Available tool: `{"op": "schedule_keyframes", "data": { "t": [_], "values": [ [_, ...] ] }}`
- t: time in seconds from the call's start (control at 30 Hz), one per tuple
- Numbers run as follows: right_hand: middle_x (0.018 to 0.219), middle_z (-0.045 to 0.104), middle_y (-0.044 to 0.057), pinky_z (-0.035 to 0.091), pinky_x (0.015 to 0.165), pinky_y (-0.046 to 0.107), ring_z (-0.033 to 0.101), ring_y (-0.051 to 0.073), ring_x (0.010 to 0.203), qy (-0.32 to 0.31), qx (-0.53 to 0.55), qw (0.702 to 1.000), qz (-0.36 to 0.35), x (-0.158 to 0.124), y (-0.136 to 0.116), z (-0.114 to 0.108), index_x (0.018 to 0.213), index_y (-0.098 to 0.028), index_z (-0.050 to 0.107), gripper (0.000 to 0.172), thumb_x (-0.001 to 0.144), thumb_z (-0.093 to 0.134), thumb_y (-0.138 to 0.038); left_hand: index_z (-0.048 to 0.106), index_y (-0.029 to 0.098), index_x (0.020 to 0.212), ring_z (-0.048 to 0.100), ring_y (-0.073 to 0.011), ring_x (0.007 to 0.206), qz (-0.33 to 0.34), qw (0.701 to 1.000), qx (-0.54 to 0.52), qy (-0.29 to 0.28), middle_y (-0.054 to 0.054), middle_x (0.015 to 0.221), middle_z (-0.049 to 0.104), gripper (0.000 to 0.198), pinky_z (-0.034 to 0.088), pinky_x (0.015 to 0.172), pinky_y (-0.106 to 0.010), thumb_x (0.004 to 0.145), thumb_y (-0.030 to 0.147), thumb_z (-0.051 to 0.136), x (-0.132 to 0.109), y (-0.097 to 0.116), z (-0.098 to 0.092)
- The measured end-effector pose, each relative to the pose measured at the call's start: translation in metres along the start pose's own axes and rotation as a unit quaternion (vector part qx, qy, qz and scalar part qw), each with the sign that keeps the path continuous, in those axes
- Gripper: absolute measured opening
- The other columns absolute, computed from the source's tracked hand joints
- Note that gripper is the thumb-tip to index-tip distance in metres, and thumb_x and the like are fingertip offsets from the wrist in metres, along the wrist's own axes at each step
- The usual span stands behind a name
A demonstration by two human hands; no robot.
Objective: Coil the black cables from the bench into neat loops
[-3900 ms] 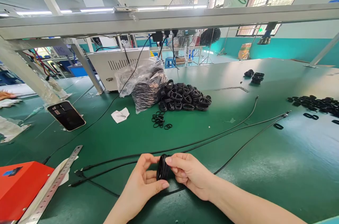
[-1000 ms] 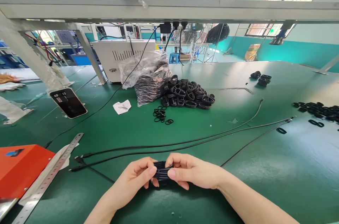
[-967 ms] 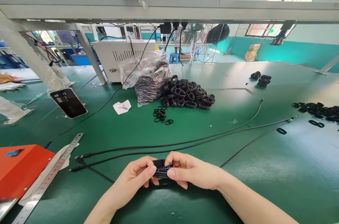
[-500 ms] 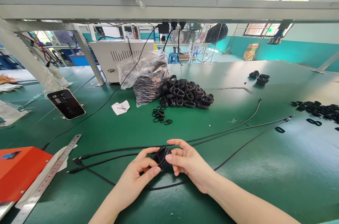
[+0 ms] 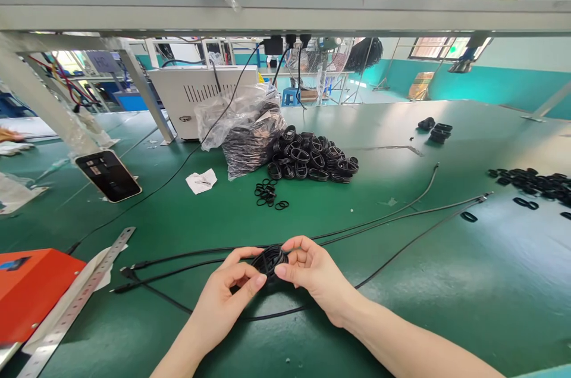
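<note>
Head view, hands point(image 5: 225, 300) point(image 5: 312, 277) pinching coiled black cable point(image 5: 269, 260)

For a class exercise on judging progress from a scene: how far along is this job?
Apparently done: a heap of black cable coils on the green bench mat, beside a clear plastic bag of coils. In hand: the left hand and right hand hold a small black coil. Seemingly left: a long black cable lying uncoiled across the mat.

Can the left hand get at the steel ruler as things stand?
Probably yes, once it lets go of the black coil: only flat-lying black cables lie between the left hand and the steel ruler.
</note>
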State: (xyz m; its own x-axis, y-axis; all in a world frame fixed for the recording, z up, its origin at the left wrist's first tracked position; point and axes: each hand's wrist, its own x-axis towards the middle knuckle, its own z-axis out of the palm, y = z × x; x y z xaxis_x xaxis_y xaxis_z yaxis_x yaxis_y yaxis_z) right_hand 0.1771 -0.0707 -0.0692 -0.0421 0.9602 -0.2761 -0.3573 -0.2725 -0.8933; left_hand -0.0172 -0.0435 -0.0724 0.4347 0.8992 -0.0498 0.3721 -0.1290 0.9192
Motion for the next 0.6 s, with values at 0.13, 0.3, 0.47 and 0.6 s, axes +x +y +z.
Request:
{"op": "schedule_keyframes", "data": {
  "t": [0.13,0.3,0.47,0.6],
  "values": [
    [0.063,0.053,-0.007,0.034,0.055,0.023,0.047,0.010,0.059,0.002,0.007,1.000,0.007,0.002,0.002,0.000,0.091,-0.020,0.056,0.049,0.055,0.088,-0.030,0.069,0.021,0.072,0.055,-0.0136,0.070,0.007,0.999,0.029,0.011,-0.008,0.125,0.056,0.022,0.045,0.072,-0.030,0.081,0.040,0.066,0.000,-0.001,-0.003],
    [0.066,0.057,-0.006,0.034,0.056,0.021,0.047,0.008,0.058,0.010,0.051,0.999,0.003,0.002,0.004,0.000,0.091,-0.019,0.056,0.047,0.057,0.088,-0.027,0.068,0.020,0.070,0.059,-0.0166,0.077,-0.016,1.000,0.006,-0.027,-0.009,0.129,0.055,0.021,0.046,0.073,-0.030,0.077,0.039,0.071,0.005,-0.008,-0.006],
    [0.067,0.056,-0.006,0.036,0.057,0.020,0.043,0.005,0.053,-0.022,0.108,0.992,0.066,0.006,0.005,-0.005,0.096,-0.019,0.057,0.049,0.060,0.088,-0.029,0.065,0.019,0.070,0.063,-0.0242,0.099,-0.030,0.992,-0.103,-0.067,-0.011,0.132,0.050,0.022,0.046,0.084,-0.033,0.080,0.038,0.068,0.005,-0.011,-0.003],
    [0.059,0.048,-0.009,0.028,0.049,0.020,0.035,0.004,0.047,-0.012,0.133,0.988,0.075,0.006,0.007,-0.005,0.096,-0.019,0.057,0.054,0.054,0.091,-0.028,0.065,0.020,0.074,0.055,-0.0273,0.115,-0.022,0.996,-0.050,-0.075,-0.011,0.129,0.053,0.022,0.044,0.087,-0.032,0.085,0.039,0.062,0.003,-0.008,0.003]
  ]
}}
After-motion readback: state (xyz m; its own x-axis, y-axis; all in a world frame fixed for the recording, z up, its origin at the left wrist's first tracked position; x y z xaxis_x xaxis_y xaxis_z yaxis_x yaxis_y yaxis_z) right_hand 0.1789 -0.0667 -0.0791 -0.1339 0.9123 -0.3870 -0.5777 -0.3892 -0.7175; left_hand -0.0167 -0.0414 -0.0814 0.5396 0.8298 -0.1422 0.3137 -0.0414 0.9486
